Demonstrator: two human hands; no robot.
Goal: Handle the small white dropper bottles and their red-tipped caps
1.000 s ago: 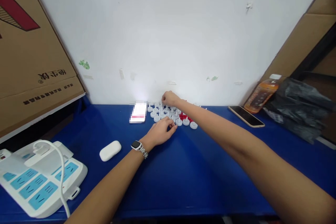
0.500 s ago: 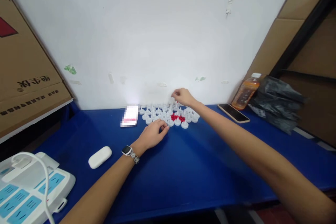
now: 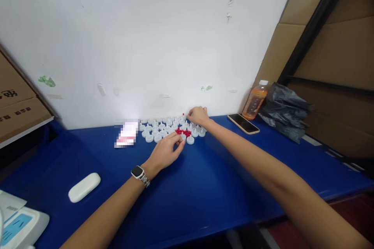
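Landmark: red pile (image 3: 187,133). White caps (image 3: 167,128) stand around it, mostly left of it and toward the wall (image 3: 163,46), stems up.

Key relation: red-tipped cap (image 3: 183,117) is wallward of the red pile, just left of the right fingertips. Long axis (stem) roughly vertical. Right hand (image 3: 198,116), wallward and right of the pile, is clearly the nearer one. Its fingers are curled; can't tell if anything's pinched.

Left hand (image 3: 166,151) is on the near-left side of the pile, thumb and fingertips half closed at a front cap (image 3: 183,136). Contact likely, actual pinch can't be confirmed.

Writing: carton (image 3: 17,101), far left of the pile, has dark Chinese characters, cut off and too soft to read. Bottle (image 3: 255,101), right of the pile, has label print, illegible. Power strip (image 3: 25,225), far near-left of the pile: faint grey print, unreadable. No brand I can make out.
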